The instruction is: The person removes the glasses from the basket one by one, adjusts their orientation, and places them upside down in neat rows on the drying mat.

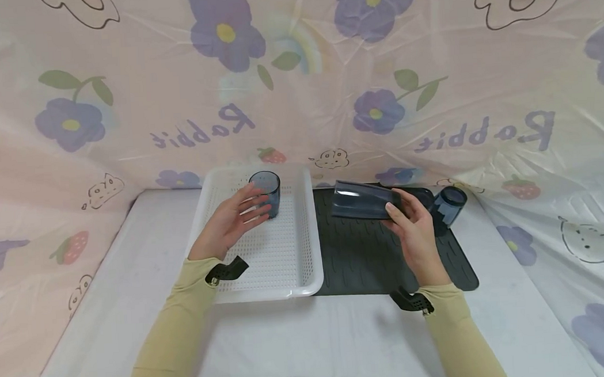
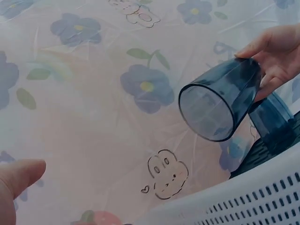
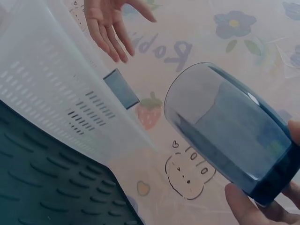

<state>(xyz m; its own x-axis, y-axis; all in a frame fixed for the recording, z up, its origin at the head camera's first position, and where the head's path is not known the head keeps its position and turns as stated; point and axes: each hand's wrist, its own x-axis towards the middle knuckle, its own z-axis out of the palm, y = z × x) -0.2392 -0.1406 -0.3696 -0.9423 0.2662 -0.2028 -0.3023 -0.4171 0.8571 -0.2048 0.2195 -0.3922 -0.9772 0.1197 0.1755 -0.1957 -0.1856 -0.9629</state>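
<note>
My right hand (image 1: 416,233) grips a blue tinted drinking glass (image 1: 362,200) near its base, holding it on its side above the dark mat. The mouth of that glass (image 2: 206,112) points toward the left hand. With fingers spread and relaxed, my left hand (image 1: 231,221) hovers over the white basket (image 1: 313,257) and holds nothing. Behind its fingertips a second blue glass (image 1: 271,199) stands upright in the basket, partly hidden by them. A third blue glass (image 1: 449,203) is at the mat's right side, behind the right hand, its lower part partly covered.
The dark ridged draining mat (image 1: 358,260) lies right beside the perforated basket on a white table (image 1: 290,339). A curtain (image 1: 296,96) printed with flowers and rabbits hangs close behind and along both sides.
</note>
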